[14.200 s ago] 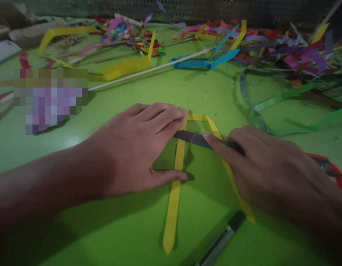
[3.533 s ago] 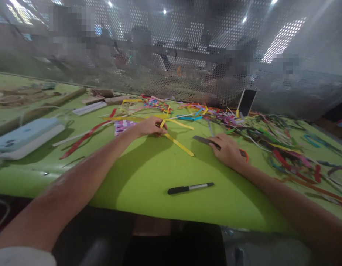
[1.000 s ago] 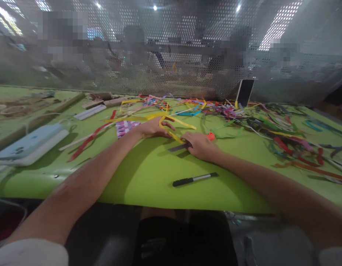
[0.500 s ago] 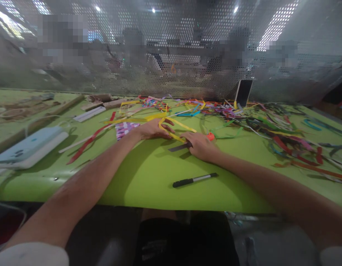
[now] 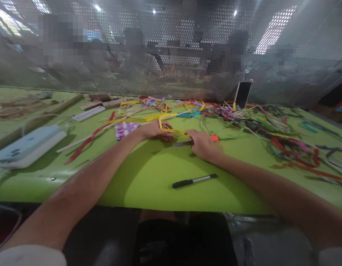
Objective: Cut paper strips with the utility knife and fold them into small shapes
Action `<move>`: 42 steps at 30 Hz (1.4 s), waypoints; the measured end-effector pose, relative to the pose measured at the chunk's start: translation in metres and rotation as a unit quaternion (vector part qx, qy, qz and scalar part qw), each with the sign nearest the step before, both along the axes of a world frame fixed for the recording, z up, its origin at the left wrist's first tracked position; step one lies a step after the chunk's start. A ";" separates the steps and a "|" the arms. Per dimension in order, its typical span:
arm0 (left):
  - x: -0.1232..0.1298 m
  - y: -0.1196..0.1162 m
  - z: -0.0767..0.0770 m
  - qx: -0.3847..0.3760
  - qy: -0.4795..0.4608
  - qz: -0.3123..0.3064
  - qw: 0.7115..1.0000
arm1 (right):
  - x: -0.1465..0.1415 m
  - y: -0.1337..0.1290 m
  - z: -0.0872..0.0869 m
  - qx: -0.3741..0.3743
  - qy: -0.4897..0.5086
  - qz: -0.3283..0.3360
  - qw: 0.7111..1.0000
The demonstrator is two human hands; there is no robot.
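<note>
A yellow strip (image 5: 173, 130) bends over the fingers of my left hand (image 5: 156, 130), which are curled round it close to the table. Its other end reaches the fingertips of my right hand (image 5: 202, 145). That hand is closed on a flat grey blade-like strip (image 5: 182, 143), whose free end points left; its far end is hidden in my palm. An orange-red piece (image 5: 214, 137) shows just past my right knuckles; whether it joins the grey strip I cannot tell. Behind my left wrist lies a purple and white woven piece (image 5: 125, 130).
A black and silver pen (image 5: 194, 180) lies near the front edge of the green table (image 5: 149, 184). Colourful strips (image 5: 287, 147) are heaped right and behind. A phone (image 5: 242, 95) stands at the back; a light blue box (image 5: 29, 144) with a cable is on the left.
The yellow strip has changed shape: its loop between my hands has become a flatter bend. My right hand has shifted slightly right with the grey strip; my left hand has barely moved.
</note>
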State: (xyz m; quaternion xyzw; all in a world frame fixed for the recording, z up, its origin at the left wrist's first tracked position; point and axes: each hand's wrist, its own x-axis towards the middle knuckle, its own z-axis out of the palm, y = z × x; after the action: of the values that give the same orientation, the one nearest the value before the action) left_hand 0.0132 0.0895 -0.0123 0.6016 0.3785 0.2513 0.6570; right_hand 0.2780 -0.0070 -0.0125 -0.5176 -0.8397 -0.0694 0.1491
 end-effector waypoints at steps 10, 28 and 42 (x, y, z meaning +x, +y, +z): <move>0.006 0.003 -0.003 0.024 0.008 0.043 0.999 | -0.001 -0.004 0.003 -0.007 0.009 0.021 1.000; 0.009 -0.005 0.004 0.088 0.073 0.065 0.991 | -0.001 -0.004 0.002 0.005 0.023 0.030 0.999; 0.003 -0.003 0.009 0.168 0.122 -0.011 0.978 | 0.001 -0.004 0.004 0.017 0.032 0.002 0.999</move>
State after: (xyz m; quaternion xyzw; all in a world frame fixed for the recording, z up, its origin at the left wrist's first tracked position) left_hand 0.0162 0.0866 -0.0030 0.7336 0.4014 0.2289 0.4983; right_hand 0.2786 -0.0115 -0.0090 -0.5152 -0.8343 -0.0664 0.1846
